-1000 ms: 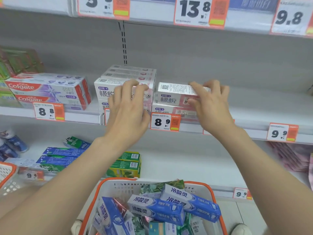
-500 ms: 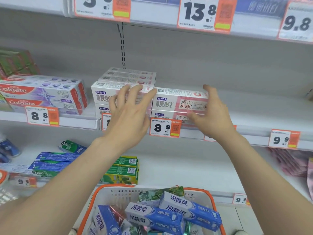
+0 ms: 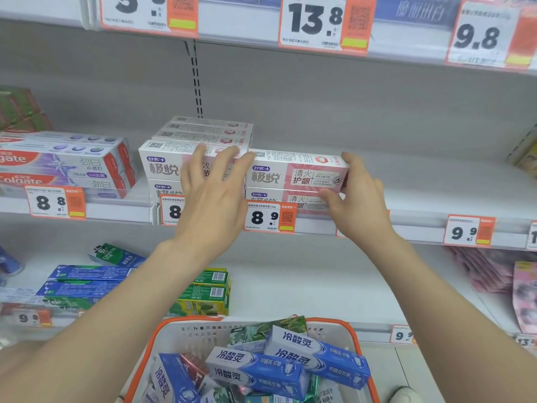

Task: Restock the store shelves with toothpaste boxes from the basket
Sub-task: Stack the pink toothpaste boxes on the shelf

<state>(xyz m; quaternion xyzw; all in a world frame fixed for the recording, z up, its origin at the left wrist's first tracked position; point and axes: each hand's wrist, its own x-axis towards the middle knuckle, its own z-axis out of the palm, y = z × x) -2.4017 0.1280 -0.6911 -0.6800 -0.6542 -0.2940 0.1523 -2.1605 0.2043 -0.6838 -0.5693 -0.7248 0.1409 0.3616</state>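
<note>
Head view: basket (image 3: 189, 338) holds blue toothpaste boxes (image 3: 258, 370); left hand (image 3: 212, 199), right hand (image 3: 363, 205) flat-fingered against shelved pink boxes (image 3: 296, 175).

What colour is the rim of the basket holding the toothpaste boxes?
The basket has an orange rim on a white slotted body, best seen in the head view.

One wide-angle view, worn on the head. Faces the shelving near enough square-on, tipped down. Sits close in: upper rail (image 3: 238, 27) along the top edge, middle shelf (image 3: 412, 228) across centre, basket (image 3: 174, 338) bottom centre, left hand (image 3: 212, 199) and right hand (image 3: 360, 205) mid-frame.
</note>
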